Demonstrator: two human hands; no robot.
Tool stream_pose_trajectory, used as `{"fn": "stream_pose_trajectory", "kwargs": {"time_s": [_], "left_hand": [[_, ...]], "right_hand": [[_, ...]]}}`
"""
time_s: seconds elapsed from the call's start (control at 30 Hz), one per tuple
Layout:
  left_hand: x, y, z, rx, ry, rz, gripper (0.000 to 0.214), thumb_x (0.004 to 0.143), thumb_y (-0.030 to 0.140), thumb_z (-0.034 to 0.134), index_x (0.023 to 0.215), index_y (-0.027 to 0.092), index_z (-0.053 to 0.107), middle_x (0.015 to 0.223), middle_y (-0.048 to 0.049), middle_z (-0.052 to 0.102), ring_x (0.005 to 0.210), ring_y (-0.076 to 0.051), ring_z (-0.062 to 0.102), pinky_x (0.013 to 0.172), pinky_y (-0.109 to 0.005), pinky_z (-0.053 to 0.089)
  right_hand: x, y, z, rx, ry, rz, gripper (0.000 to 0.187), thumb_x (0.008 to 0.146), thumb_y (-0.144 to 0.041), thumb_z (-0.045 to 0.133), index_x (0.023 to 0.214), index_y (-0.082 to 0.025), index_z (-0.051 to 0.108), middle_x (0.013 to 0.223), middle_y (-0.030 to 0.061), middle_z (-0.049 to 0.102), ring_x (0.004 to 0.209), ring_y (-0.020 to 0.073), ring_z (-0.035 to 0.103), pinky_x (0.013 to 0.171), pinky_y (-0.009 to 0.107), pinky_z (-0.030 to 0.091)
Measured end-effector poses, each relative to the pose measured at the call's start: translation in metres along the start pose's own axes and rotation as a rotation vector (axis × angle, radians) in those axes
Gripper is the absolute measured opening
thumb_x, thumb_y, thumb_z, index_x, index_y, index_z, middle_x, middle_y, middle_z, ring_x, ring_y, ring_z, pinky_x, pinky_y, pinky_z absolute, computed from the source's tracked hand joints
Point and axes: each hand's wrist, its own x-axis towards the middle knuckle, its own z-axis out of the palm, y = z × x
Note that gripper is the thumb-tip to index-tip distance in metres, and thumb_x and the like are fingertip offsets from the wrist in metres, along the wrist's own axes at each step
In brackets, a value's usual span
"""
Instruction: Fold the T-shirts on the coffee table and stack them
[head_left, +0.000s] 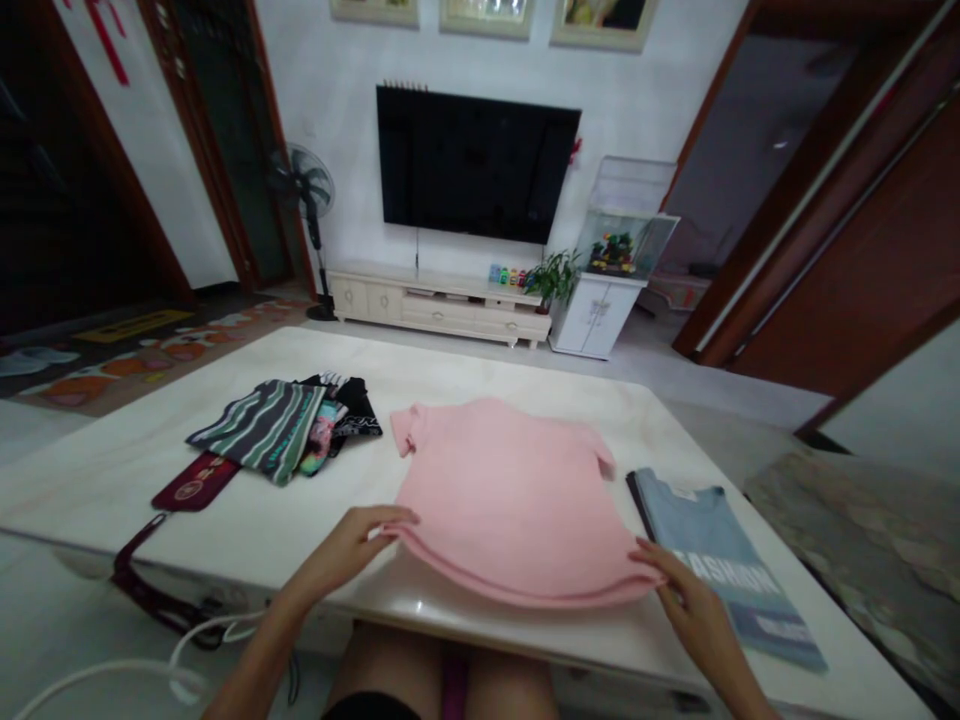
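Note:
A pink T-shirt (510,490) lies spread flat on the white table (135,470), its hem toward me. My left hand (352,545) rests at the shirt's near left corner, fingers pinching the hem edge. My right hand (686,600) grips the near right corner of the hem, fingers curled onto the cloth. Both sleeves point away at the far side.
A pile of striped and dark garments (289,425) lies at the left, with a maroon pouch (196,482) and strap beside it. A folded blue-grey shirt (724,560) lies at the right. Beyond stand a TV (476,165), a low cabinet, a fan and a fish tank.

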Motion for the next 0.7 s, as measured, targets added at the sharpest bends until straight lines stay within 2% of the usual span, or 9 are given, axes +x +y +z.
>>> {"fn": "stream_pose_trajectory", "kwargs": {"time_s": [0.07, 0.13, 0.2, 0.27, 0.33, 0.4, 0.47, 0.57, 0.7], "left_hand": [[-0.019, -0.018, 0.013, 0.072, -0.179, -0.073, 0.028, 0.080, 0.032, 0.050, 0.099, 0.022, 0.068, 0.113, -0.0032, 0.065, 0.110, -0.020, 0.055, 0.098, -0.033, 0.038], [-0.030, -0.024, 0.014, 0.109, -0.316, -0.118, 0.030, 0.076, 0.033, 0.056, 0.102, 0.023, 0.067, 0.117, -0.0024, 0.062, 0.112, -0.020, 0.054, 0.098, -0.031, 0.038], [-0.027, -0.018, 0.008, 0.133, -0.359, -0.137, 0.037, 0.074, 0.035, 0.057, 0.109, 0.024, 0.063, 0.120, -0.0021, 0.061, 0.112, -0.021, 0.054, 0.098, -0.032, 0.038], [-0.011, -0.007, 0.003, 0.169, -0.299, -0.132, 0.040, 0.078, 0.036, 0.052, 0.115, 0.024, 0.060, 0.120, -0.0026, 0.060, 0.111, -0.021, 0.054, 0.097, -0.033, 0.039], [0.017, 0.000, 0.006, 0.214, -0.189, -0.092, 0.039, 0.082, 0.038, 0.046, 0.115, 0.022, 0.060, 0.120, -0.0041, 0.060, 0.112, -0.021, 0.053, 0.098, -0.034, 0.038], [0.053, 0.001, 0.019, 0.249, -0.100, -0.034, 0.039, 0.085, 0.036, 0.042, 0.115, 0.019, 0.059, 0.122, -0.0058, 0.059, 0.114, -0.020, 0.051, 0.100, -0.034, 0.036], [0.094, -0.005, 0.036, 0.304, -0.045, -0.008, 0.039, 0.085, 0.030, 0.040, 0.117, 0.016, 0.057, 0.125, -0.0077, 0.056, 0.118, -0.019, 0.048, 0.102, -0.033, 0.033], [0.155, -0.021, 0.052, 0.446, 0.047, -0.074, 0.040, 0.085, 0.020, 0.037, 0.121, 0.011, 0.053, 0.132, -0.0105, 0.050, 0.123, -0.018, 0.042, 0.104, -0.030, 0.030], [0.217, -0.047, 0.042, 0.537, 0.179, -0.211, 0.043, 0.085, 0.013, 0.031, 0.124, 0.006, 0.048, 0.133, -0.0155, 0.046, 0.124, -0.020, 0.041, 0.103, -0.031, 0.030]], "right_hand": [[-0.024, 0.021, 0.018, -0.015, -0.093, -0.001, 0.034, 0.070, -0.032, 0.042, 0.086, -0.020, 0.070, 0.107, 0.0105, 0.066, 0.100, 0.0243, 0.062, 0.087, 0.040, 0.049], [-0.039, 0.033, 0.027, -0.006, -0.141, -0.001, 0.035, 0.070, -0.035, 0.044, 0.086, -0.020, 0.071, 0.109, 0.0114, 0.065, 0.101, 0.0248, 0.061, 0.088, 0.040, 0.048], [-0.042, 0.038, 0.027, 0.017, -0.175, 0.013, 0.037, 0.071, -0.036, 0.044, 0.090, -0.019, 0.071, 0.112, 0.0122, 0.064, 0.103, 0.0253, 0.060, 0.090, 0.041, 0.047], [-0.036, 0.037, 0.023, 0.035, -0.203, 0.054, 0.039, 0.071, -0.035, 0.043, 0.091, -0.018, 0.071, 0.108, 0.0118, 0.066, 0.101, 0.0251, 0.061, 0.090, 0.041, 0.046], [-0.022, 0.032, 0.020, 0.045, -0.208, 0.108, 0.039, 0.071, -0.035, 0.041, 0.089, -0.019, 0.071, 0.099, 0.0100, 0.069, 0.095, 0.0246, 0.064, 0.087, 0.040, 0.048], [-0.005, 0.028, 0.022, 0.046, -0.183, 0.151, 0.038, 0.071, -0.038, 0.040, 0.085, -0.020, 0.070, 0.091, 0.0087, 0.071, 0.088, 0.0241, 0.066, 0.082, 0.038, 0.051], [0.015, 0.024, 0.027, 0.025, -0.142, 0.162, 0.037, 0.072, -0.041, 0.040, 0.082, -0.020, 0.069, 0.088, 0.0088, 0.072, 0.083, 0.0239, 0.067, 0.076, 0.037, 0.053], [0.047, 0.026, 0.041, -0.035, -0.094, 0.146, 0.037, 0.073, -0.040, 0.038, 0.081, -0.018, 0.067, 0.085, 0.0089, 0.072, 0.078, 0.0231, 0.067, 0.071, 0.036, 0.053], [0.101, 0.036, 0.060, -0.099, -0.072, 0.124, 0.037, 0.077, -0.035, 0.035, 0.083, -0.016, 0.066, 0.087, 0.0097, 0.071, 0.078, 0.0213, 0.066, 0.073, 0.034, 0.051]]}}
